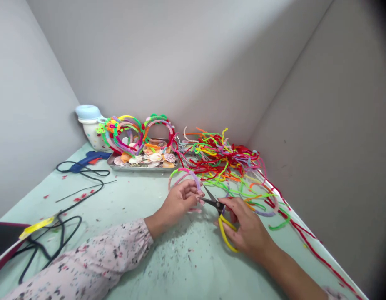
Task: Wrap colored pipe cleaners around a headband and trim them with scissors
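Note:
Between the fingers of my left hand (185,196) is a curved pipe cleaner (195,177), coloured pink, green and lilac, bent into an arc. A small pink end pokes out below my fingertips. My right hand (247,225) holds a pair of scissors (227,235) with yellow handles and dark blades. The blades are spread apart, their tips beside my left fingertips and the pipe cleaner's end. Whether they touch it I cannot tell. A short pink piece (195,210) lies on the table just below.
Behind my hands, a metal tray (143,168) holds shells, with fuzzy multicoloured rings (125,118) on it. Loose pipe cleaners (217,156) are heaped at the right. A blue glue gun (83,161), black cord (62,225) and lidded white cup (94,133) stand left. Grey walls enclose the table.

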The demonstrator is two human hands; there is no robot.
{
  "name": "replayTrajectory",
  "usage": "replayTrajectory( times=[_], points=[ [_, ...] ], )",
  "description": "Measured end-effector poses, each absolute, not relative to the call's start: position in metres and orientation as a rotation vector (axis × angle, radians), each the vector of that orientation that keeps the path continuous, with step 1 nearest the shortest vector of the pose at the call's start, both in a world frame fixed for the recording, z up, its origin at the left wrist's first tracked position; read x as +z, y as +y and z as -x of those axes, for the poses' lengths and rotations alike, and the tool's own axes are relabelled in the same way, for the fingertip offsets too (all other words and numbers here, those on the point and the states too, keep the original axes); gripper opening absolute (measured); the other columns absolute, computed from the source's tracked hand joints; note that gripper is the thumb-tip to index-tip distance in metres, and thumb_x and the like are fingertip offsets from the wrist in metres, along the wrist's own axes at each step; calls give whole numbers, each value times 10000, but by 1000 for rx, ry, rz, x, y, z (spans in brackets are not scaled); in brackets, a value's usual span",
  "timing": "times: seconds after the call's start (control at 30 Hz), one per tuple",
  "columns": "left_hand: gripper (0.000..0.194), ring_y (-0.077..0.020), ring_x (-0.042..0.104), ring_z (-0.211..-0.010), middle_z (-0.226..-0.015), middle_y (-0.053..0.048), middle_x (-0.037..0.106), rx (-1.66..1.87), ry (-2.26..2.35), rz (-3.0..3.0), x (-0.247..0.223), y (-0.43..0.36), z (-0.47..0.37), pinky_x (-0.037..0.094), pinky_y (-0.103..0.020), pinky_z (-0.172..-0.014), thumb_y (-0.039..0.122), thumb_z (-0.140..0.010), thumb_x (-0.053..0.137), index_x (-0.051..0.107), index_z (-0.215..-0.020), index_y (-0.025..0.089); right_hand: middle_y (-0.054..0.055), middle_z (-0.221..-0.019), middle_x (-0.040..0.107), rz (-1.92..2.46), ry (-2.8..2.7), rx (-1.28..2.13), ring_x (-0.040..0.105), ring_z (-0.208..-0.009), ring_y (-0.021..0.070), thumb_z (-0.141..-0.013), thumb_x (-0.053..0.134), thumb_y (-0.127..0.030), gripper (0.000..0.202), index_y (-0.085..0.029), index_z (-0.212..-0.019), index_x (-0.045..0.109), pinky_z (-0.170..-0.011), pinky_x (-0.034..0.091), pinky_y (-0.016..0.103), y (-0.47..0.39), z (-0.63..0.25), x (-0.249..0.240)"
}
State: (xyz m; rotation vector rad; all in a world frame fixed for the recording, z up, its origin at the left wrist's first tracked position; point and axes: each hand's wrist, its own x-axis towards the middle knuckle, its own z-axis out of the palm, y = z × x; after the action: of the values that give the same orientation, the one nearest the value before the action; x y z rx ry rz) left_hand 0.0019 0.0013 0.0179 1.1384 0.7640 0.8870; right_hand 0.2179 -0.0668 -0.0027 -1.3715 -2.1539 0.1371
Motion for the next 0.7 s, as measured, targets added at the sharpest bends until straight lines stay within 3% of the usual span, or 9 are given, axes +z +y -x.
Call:
replayTrajectory(
  times=[0.23,0.7],
  points=[
    [425,-149,664,-721,-927,-41,646,854,731,-1087,20,-5,-4,581,-255,-549,175,-677,705,564,-1078,170,107,-1084,566,1345,-2193,14,616,-897,203,-849,562,-203,468,-203,-1308,471,-726,541,313,-63,-221,-6],
    [525,-158,676,-765,-994,-47,653,826,724,-1055,15,-3,-6,569,-255,-590,160,-647,761,571,-1135,196,99,-1086,618,1435,-2279,-181,652,-886,212,-828,564,-191,494,-203,-1317,497,-657,549,289,-61,-223,-5]
  ],
)
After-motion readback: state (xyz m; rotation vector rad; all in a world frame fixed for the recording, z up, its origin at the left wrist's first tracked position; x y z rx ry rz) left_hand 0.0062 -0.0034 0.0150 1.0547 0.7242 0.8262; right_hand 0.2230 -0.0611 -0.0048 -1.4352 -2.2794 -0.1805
